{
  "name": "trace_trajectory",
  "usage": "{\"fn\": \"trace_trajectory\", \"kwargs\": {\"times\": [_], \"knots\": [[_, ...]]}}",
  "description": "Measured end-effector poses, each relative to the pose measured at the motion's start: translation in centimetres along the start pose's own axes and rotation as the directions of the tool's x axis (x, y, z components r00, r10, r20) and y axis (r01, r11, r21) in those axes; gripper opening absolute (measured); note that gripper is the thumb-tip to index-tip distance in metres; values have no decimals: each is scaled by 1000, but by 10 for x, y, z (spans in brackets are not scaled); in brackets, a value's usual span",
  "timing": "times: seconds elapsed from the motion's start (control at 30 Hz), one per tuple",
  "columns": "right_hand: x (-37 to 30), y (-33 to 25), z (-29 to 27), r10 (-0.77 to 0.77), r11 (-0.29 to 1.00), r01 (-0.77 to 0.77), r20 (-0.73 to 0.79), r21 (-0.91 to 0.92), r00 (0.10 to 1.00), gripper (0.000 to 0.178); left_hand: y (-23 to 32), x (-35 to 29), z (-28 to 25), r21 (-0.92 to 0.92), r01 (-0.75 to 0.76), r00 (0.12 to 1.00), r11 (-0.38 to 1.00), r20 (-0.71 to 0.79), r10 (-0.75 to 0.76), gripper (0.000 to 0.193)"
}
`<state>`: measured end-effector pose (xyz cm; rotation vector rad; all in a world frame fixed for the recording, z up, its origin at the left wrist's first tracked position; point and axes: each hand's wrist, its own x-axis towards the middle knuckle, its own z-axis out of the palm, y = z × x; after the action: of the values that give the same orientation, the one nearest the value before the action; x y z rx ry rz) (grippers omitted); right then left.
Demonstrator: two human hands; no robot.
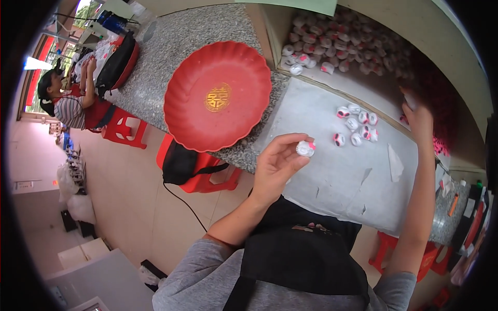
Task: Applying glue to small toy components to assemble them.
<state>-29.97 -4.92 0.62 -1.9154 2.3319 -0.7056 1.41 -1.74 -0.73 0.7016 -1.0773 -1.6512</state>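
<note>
White-and-pink small round plastic piece [305, 149] pinched in left hand [277, 167] fingertips, above the grey sheet's edge.
Inspection or sorting step, probably; right hand [418, 118] reaches toward the far pile of similar pieces [342, 44], grip unclear at the rim. Loose cluster [357, 125] lies on grey sheet [337, 171] over speckled stone counter [197, 31]; empty red scalloped plastic tray [218, 96] beside. Workshop room, another person seated far left.

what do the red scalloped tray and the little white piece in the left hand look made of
Red scalloped tray: likely glossy moulded plastic, given its even sheen and crisp fluted rim. Small white piece in the left hand: probably smooth hard plastic, white with pink marks; too small to be sure.
</note>
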Motion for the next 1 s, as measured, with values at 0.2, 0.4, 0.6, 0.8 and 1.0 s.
{"fn": "trace_trajectory", "kwargs": {"times": [0.2, 0.4, 0.6, 0.8, 1.0], "knots": [[-78, -113, 4, -4, 415, -159, 177, 896, 984, 8, -10, -4, -4, -220, 78, 997, 972, 41, -71, 40], [-106, -153, 37, 149, 140, -270, 249, 953, 957, 12, -3, -11, 13, -256, 161, 987, 953, 58, -151, 36], [-110, -153, 46, 129, 428, -28, -31, 903, 991, 9, -12, -17, 14, -222, 134, 991, 966, 60, -124, 35], [-115, -141, 32, 160, 345, -256, 212, 903, 964, 10, -8, -18, 17, -177, 173, 981, 969, 116, -154, 35], [-117, -130, 15, 179, 134, -319, 293, 938, 939, 9, -9, -14, 15, -17, 54, 997, 998, 49, -53, 33]]}}
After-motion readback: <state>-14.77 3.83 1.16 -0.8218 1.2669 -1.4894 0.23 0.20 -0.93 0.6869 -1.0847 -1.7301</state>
